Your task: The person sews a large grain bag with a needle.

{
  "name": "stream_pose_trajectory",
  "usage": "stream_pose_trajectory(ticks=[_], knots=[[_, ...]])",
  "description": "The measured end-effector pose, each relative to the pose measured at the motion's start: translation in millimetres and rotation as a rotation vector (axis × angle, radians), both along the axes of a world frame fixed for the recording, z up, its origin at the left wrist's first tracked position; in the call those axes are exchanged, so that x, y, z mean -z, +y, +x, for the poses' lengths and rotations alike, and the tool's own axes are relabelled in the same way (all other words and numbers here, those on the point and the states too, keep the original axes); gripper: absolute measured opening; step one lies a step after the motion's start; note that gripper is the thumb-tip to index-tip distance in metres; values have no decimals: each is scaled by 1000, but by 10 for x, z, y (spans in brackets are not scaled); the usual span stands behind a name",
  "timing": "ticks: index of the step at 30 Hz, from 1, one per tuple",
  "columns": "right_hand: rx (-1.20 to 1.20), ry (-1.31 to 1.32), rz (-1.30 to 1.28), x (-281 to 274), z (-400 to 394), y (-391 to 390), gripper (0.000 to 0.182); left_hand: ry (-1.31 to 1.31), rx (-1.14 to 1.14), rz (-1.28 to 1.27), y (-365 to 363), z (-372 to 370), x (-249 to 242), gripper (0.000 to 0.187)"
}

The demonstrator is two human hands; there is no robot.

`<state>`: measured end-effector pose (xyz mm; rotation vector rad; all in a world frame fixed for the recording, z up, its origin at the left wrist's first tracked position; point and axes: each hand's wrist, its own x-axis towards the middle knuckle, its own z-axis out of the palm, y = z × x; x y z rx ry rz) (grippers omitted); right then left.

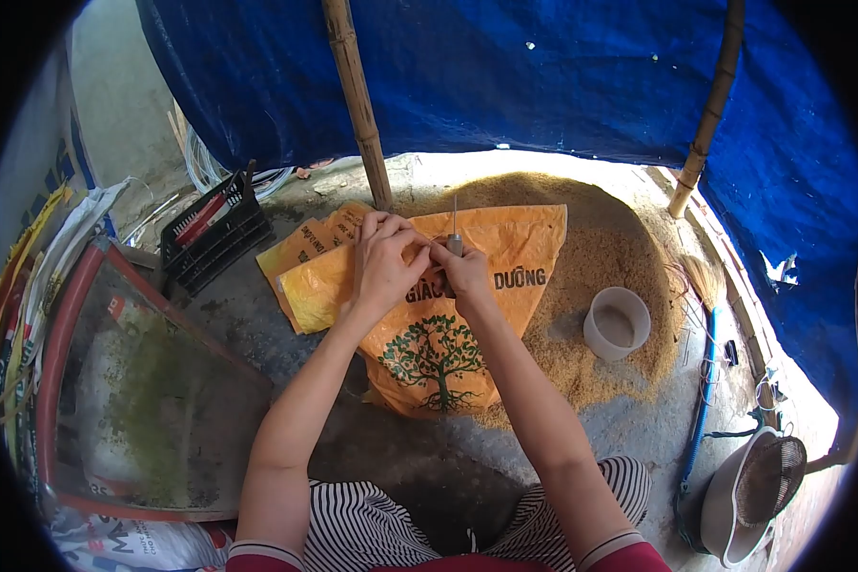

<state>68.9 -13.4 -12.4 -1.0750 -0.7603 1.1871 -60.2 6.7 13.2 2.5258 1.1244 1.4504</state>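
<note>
Orange sack: it lies (434, 334) flat-looking at the centre of the frame, its right side overlapping the spread of grain (620, 253). Both hands are over its upper part.
Left hand: it reaches (384, 262) in from the lower left, knuckles raised, fingers bent over the sack's upper area, thumb and forefinger tips drawn close to the other hand. Whether they pinch anything thin cannot be told.
Right hand: its fingers (465, 276) are curled around the handle of a slim pointed tool (455, 244), whose metal shaft points to the top of the frame.
Weave and feel: the sack looks like thin woven plastic, so it is probably soft, light in itself and rather slippery, creasing easily but unlikely to tear under a plain grip. How much it holds cannot be seen; any filling would make it heavier.
Where to grip: the upper edge seems best, gathered between thumb and fingers; the tool is safer by its handle, since the shaft looks stiff and sharp.
Around it: a yellow-and-orange folded piece (300, 300) lies at the left, and a white tub (617, 324) sits upright on the grain, right of centre.
</note>
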Motion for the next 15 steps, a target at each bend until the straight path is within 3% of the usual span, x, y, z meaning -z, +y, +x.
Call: stream_pose_trajectory(ticks=[6,15], knots=[[-144,235,-51,-5,100,33,16,123,-27,163,-46,-29,-30,8],[-30,99,-53,21,133,49,17,228,-76,300,-109,26,23,9]])
